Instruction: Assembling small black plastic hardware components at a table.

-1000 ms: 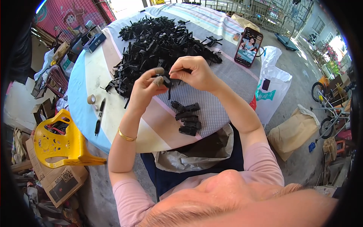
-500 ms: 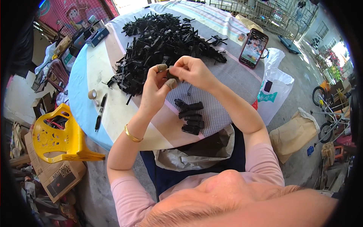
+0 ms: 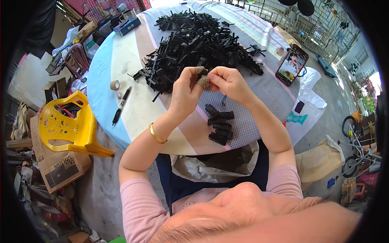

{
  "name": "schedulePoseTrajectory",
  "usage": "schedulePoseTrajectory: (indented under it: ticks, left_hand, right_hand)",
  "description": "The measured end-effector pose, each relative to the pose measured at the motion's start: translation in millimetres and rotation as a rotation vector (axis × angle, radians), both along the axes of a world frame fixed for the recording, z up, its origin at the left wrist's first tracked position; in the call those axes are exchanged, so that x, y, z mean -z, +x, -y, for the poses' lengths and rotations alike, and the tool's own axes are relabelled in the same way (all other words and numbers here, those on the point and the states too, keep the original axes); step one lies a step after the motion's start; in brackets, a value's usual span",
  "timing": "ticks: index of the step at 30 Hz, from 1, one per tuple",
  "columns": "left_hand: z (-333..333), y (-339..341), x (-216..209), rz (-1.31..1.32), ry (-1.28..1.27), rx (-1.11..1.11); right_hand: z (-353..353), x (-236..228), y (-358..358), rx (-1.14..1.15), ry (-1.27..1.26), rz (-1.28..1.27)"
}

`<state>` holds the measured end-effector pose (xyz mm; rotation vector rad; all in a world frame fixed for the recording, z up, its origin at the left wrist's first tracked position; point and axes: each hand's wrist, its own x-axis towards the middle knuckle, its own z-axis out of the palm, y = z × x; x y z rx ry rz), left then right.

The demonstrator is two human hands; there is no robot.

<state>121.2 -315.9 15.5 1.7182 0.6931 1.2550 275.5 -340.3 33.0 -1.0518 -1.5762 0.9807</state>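
Note:
My left hand [image 3: 185, 90] is closed over the table, with tan wrappings on its thumb and a finger. Pinched in those fingers is a small black piece [image 3: 204, 73], mostly hidden. My right hand [image 3: 231, 84] meets it there, thumb and finger pressed together at the piece; what they grip is too small to make out. Just beyond both hands lies a large heap of small black plastic-looking parts [image 3: 194, 46]. Nearer to me, several black bundles [image 3: 221, 130] are lined up in a short row. A thin metallic item [image 3: 223, 100] lies just beyond the row.
A cloth-covered round table [image 3: 139, 105] carries a tape roll [image 3: 115, 85], a pen [image 3: 122, 106], a blue box [image 3: 127, 26] and a propped phone [image 3: 291, 65]. An open sack [image 3: 194, 170] sits below the near edge. A yellow chair [image 3: 65, 125] stands left, a white bag [image 3: 310, 107] right.
The whole view has shifted, so the table and my hands appear farther right. My hands stay together at the small piece, the fingers slightly repositioned. The phone's picture has changed.

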Motion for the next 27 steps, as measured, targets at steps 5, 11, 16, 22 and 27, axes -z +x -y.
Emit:
schedulePoseTrajectory:
  ticks: [5, 11, 16, 22, 27]
  left_hand:
    - [-1.6, -1.7, 1.4, 0.074, -0.021, 0.002]
    - [3.2, -1.0, -0.8, -0.021, 0.206, -0.102]
    - [2.2, -1.1, -25.4, 0.441, -0.3, 0.232]
    - [-14.7, -15.2, -15.8, 0.602, -0.611, 0.508]
    - [-5.7, -10.4, -13.2, 0.174, -0.49, 0.393]
  right_hand:
    - [-0.3, 2.5, -1.2, -0.033, -0.091, -0.042]
    - [2.0, 0.7, -1.9, -0.081, -0.189, -0.205]
    - [5.2, -4.7, 0.8, 0.121, 0.353, 0.161]
    - [2.3, -4.1, 3.4, 0.086, 0.572, 0.076]
    - [6.0, -6.4, 6.8, -0.05, 0.407, -0.13]
